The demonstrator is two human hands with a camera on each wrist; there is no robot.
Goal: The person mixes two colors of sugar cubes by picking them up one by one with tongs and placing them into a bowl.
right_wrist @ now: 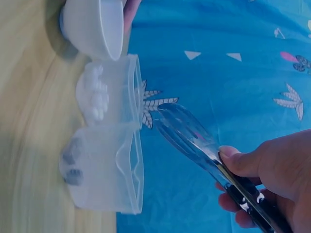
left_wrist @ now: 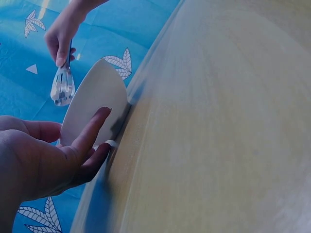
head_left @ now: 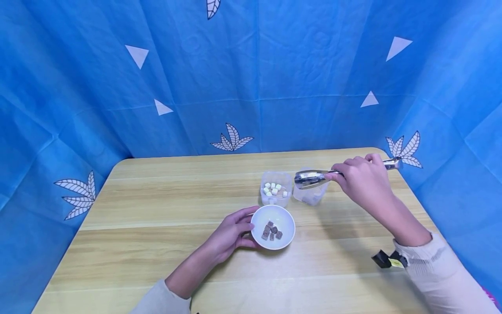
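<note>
On the near side of the left tub [head_left: 283, 201], just beside it, sits your white bowl [head_left: 281, 218], apparently resting on the table [head_left: 157, 235]. Your left hand [head_left: 231, 235] grips its side, thumb at the rim, other fingers against the outer wall. Your right hand [head_left: 362, 179] pinches the tongs [head_left: 310, 178], head hanging above the right tub [head_left: 307, 198]. Status, my read: partway. Brown cubes [head_left: 274, 229] are loose in the bottom of your bowl, so that portion looks at least partly done. White cubes [head_left: 274, 191] are all in the left tub as far as you can see, none in the bowl, so that lot looks untouched. Dark shapes [right_wrist: 73, 174] show through the right tub's wall in your right wrist view, so a few pieces are probably left there; count and type not readable. Blind spots: tongs cover part of the right tub from your head camera. Can't tell if the tong tips meet or carry anything; the pale patch between them in your left wrist view could be glare. Bowl contents are hidden from both wrist cameras. Black block [head_left: 381, 258] by your right sleeve [head_left: 443, 274]: can't identify it.
</note>
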